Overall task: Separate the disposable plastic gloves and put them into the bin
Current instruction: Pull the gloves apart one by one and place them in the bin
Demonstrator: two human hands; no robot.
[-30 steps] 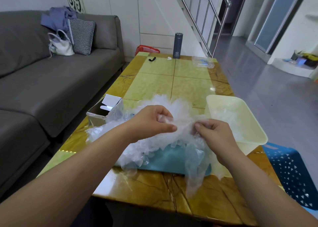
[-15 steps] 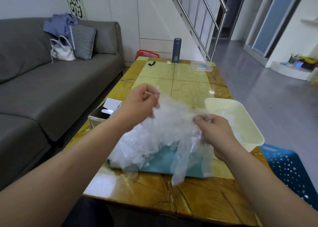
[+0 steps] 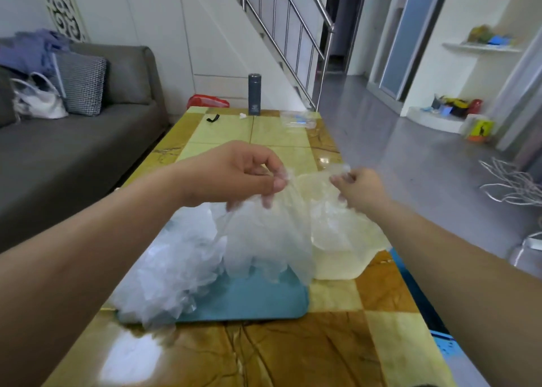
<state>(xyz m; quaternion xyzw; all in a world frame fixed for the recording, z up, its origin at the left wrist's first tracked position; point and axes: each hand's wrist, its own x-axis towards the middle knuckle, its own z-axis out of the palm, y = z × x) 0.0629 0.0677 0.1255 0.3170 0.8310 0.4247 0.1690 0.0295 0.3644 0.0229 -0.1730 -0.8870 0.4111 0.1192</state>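
On the near half of the table (image 3: 293, 354) a teal tray (image 3: 258, 301) holds a loose heap of clear gloves (image 3: 170, 269), piled on its left part and spilling over its near-left corner. Just right of the tray sits the cream bin (image 3: 349, 265). It is half veiled by hanging film, and I cannot tell what lies inside. A blue basket (image 3: 441, 347) peeks out past the table's right edge, its contents hidden.

Both hands are raised above the tray. The left hand (image 3: 234, 175) pinches the top of a hanging glove (image 3: 264, 237) between thumb and forefinger, the other fingers curled under against the plastic. The right hand (image 3: 359, 188), over the bin's far side, nips a crumpled edge of film between thumb and fingertips, the remaining fingers curled in.
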